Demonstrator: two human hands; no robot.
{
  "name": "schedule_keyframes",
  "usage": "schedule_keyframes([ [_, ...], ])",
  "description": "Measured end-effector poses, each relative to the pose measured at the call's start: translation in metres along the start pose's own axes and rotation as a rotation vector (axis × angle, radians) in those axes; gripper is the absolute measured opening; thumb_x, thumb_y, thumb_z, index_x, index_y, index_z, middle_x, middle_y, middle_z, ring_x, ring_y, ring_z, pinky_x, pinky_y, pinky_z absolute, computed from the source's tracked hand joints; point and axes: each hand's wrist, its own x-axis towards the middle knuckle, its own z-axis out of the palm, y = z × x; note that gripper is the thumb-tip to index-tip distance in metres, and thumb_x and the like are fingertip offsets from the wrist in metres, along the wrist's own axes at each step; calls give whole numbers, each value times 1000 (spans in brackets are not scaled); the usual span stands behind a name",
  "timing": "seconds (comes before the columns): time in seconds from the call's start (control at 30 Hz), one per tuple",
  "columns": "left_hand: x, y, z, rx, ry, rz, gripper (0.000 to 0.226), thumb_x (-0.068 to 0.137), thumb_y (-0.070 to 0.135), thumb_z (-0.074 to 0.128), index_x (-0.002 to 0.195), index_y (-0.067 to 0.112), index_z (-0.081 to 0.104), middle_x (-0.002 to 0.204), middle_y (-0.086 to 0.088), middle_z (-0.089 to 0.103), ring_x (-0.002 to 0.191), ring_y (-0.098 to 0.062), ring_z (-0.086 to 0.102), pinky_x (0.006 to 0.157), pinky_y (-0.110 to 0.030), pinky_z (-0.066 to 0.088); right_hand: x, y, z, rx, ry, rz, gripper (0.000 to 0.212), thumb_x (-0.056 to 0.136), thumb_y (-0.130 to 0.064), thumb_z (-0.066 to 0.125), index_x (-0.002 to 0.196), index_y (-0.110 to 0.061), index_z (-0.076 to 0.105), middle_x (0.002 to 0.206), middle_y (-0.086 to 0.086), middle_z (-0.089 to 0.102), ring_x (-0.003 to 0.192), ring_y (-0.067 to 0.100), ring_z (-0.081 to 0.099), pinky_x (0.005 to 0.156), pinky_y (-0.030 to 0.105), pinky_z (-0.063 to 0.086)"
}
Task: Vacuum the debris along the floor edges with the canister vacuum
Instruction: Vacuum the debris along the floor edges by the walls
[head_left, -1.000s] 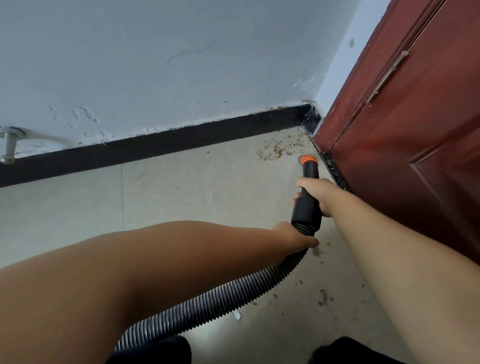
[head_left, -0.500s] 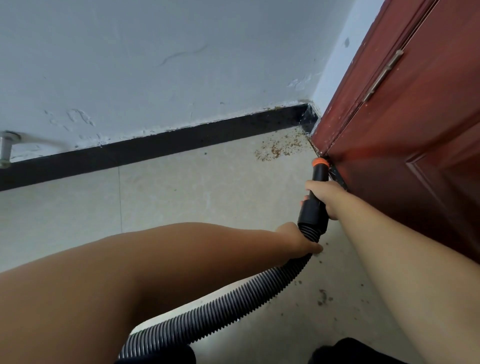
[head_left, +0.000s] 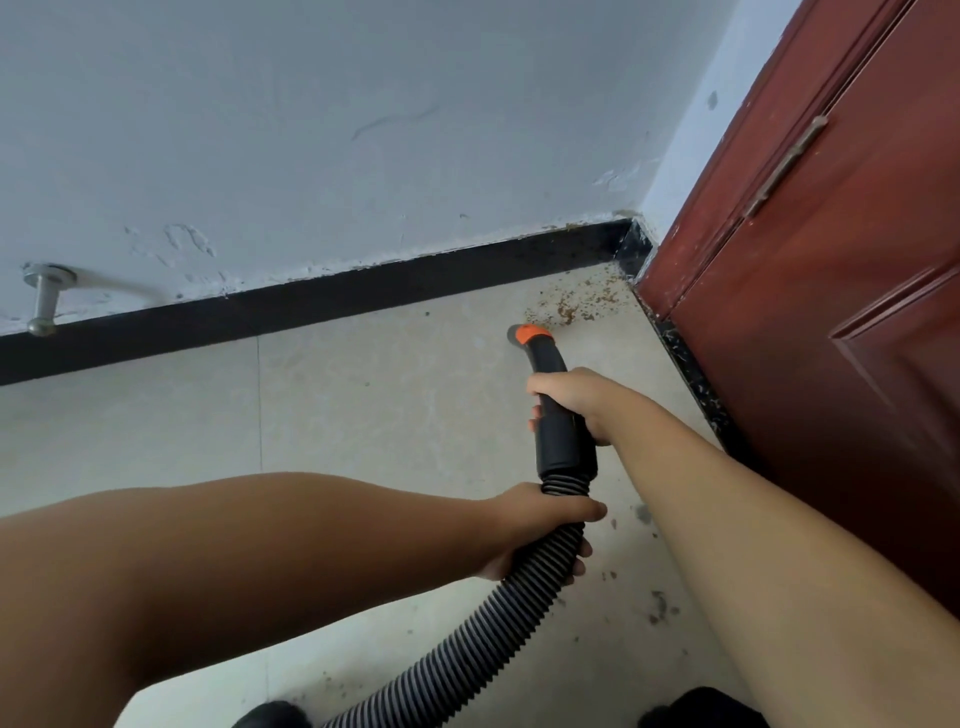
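Vacuum nozzle (head_left: 548, 387): long axis pointed away toward corner debris (head_left: 566, 307); right hand (head_left: 571, 402) wrapped round it, left hand (head_left: 540, 525) gripped the hose (head_left: 467, 639). Door (head_left: 831, 312) stood just right.

Bare forearms; possibly dark shoes (head_left: 270, 716) below.

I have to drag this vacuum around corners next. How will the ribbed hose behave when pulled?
The ribbed hose already curves below the left hand, so it likely flexes easily. The black nozzle in the right hand looks rigid and should steer precisely.
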Motion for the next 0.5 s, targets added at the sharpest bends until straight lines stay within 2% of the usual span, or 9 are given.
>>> schedule_keyframes([
  [0.2, 13, 14, 14, -6, -10, 30, 22, 89, 27, 64, 92, 9, 50, 71, -6, 62, 54, -17, 61, 57, -27, 54, 4, -5, -22, 17, 87, 4, 13, 89, -7, 58, 98, -3, 49, 69, 12, 59, 48, 22, 62, 42, 26, 51],
  [0.33, 28, 31, 35, 33, -28, 56, 21, 90, 27, 63, 87, 10, 50, 71, -6, 60, 52, -16, 58, 55, -27, 52, 7, -6, -57, 55, 174, 25, 9, 91, -10, 58, 90, -5, 50, 70, 12, 57, 36, 19, 60, 36, 26, 50],
  [0.5, 49, 50, 46, 61, 23, 90, 22, 89, 26, 64, 86, 10, 51, 72, -6, 59, 53, -17, 57, 54, -26, 50, 22, -11, -87, 92, 241, 41, 13, 90, -13, 61, 95, -6, 51, 73, 11, 59, 47, 21, 63, 42, 28, 52],
])
